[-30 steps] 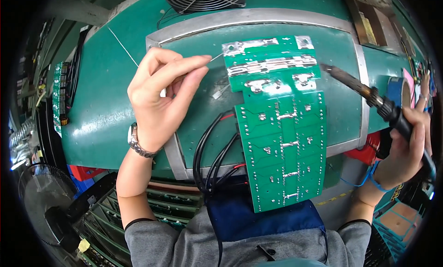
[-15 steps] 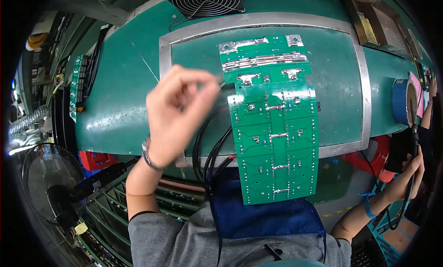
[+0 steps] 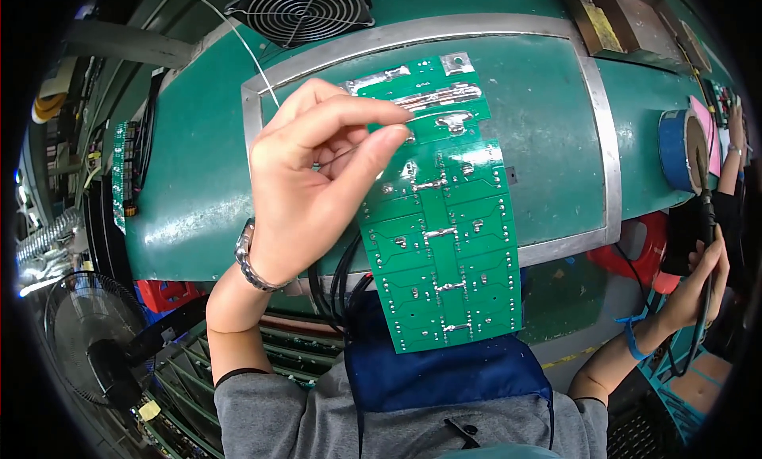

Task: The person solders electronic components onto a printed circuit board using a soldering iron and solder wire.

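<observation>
A long green circuit board [image 3: 476,260] lies in front of me, its soldered side up and its near end over my blue apron [image 3: 452,379]. Above its far left part, my left hand [image 3: 305,173] pinches a thin solder wire [image 3: 435,114] between thumb and forefinger. The wire's free end reaches over the board toward a shiny soldered pad; whether it touches cannot be told. Far to the right, my right hand [image 3: 698,292] is closed around a soldering iron [image 3: 708,221], whose front end points into a round blue-sided container [image 3: 673,151].
A metal frame [image 3: 599,141] is set in the green bench. At the back stands a black fan [image 3: 302,13], with metal trays [image 3: 627,22] back right. Black cables [image 3: 337,280] hang beside the board. A larger fan [image 3: 83,332] is at left. Another person's hand [image 3: 736,129] shows far right.
My left hand has moved right over the board, and the wire now extends past its fingertips. The view has shifted, so the board appears further left. My right hand still holds the iron at the container.
</observation>
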{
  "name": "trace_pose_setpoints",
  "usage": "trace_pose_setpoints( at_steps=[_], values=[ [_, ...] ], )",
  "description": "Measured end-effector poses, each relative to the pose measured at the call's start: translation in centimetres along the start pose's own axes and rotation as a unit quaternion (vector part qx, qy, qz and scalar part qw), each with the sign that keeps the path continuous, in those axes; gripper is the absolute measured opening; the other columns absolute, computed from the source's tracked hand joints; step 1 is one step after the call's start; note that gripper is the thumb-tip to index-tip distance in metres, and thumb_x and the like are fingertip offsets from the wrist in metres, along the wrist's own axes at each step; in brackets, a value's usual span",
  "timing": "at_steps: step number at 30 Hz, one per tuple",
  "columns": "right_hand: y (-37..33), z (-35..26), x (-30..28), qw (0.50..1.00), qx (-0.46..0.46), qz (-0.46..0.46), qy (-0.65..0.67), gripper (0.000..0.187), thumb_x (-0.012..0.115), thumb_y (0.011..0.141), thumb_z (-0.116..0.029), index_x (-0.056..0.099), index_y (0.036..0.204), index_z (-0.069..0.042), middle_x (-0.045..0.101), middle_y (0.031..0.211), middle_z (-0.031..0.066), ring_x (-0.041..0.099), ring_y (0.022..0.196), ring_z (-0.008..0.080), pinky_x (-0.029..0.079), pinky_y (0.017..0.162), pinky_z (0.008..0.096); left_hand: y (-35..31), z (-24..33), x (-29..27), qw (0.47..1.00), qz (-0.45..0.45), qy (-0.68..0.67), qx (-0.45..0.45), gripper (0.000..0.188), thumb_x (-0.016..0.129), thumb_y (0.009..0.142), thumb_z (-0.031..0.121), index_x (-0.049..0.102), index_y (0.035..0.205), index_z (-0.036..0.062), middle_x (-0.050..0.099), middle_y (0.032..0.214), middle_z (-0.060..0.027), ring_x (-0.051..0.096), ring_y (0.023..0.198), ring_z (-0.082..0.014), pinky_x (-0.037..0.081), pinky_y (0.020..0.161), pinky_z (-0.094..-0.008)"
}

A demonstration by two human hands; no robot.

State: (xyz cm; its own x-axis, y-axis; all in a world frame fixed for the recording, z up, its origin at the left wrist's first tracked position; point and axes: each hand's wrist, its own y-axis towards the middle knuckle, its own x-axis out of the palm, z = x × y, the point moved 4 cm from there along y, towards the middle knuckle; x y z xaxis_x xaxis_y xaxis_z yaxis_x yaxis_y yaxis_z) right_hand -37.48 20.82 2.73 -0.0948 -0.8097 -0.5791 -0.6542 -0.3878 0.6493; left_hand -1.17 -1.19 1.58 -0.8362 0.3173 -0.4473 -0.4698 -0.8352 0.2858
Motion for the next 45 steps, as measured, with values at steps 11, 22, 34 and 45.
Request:
trace_pose_setpoints(
  at_steps=[11,22,34,45],
  values=[
    [-1.7,-10.0,4.7,0.868,-0.119,-0.339,0.344,0.032,0.057,0.088,-0.026,0.066,0.088,0.005,0.058,0.058,0.006,0.051,0.046,0.01,0.036,0.047,0.0207,-1.1,1.3,3.5,0.985,-0.026,0.162,0.055,0.02,0.074,0.072,-0.002,0.073,0.089,0.0084,0.052,0.078,0.0018,0.036,0.054,-0.0033,0.029,0.046,-0.0198],
    [-1.2,-11.1,8.0,0.821,-0.083,-0.437,0.358,0.022,0.06,0.085,-0.015,0.069,0.087,0.005,0.066,0.07,0.0094,0.057,0.049,0.0092,0.044,0.047,0.0196,-1.2,1.2,3.7,0.987,-0.033,0.152,0.049,0.021,0.075,0.071,-0.003,0.073,0.089,0.0069,0.051,0.077,0.0015,0.036,0.053,-0.0033,0.029,0.046,-0.0204],
    [-1.3,-11.5,7.8,0.826,-0.051,-0.436,0.354,0.023,0.058,0.087,-0.015,0.069,0.087,0.005,0.065,0.068,0.0079,0.056,0.049,0.008,0.044,0.047,0.0191,-1.2,0.9,4.4,0.974,-0.032,0.198,0.101,0.022,0.076,0.071,-0.003,0.073,0.091,0.0066,0.053,0.078,0.0006,0.041,0.055,-0.0049,0.033,0.047,-0.0207],
    [-1.8,-10.5,6.4,0.828,-0.081,-0.428,0.353,0.026,0.058,0.085,-0.022,0.068,0.083,0.003,0.062,0.059,0.0072,0.055,0.044,0.0093,0.041,0.045,0.02,-1.8,2.1,4.5,0.978,-0.066,0.164,0.115,0.023,0.075,0.069,-0.002,0.073,0.089,0.0071,0.053,0.073,-0.0013,0.049,0.057,-0.0096,0.039,0.049,-0.0232]
  ],
)
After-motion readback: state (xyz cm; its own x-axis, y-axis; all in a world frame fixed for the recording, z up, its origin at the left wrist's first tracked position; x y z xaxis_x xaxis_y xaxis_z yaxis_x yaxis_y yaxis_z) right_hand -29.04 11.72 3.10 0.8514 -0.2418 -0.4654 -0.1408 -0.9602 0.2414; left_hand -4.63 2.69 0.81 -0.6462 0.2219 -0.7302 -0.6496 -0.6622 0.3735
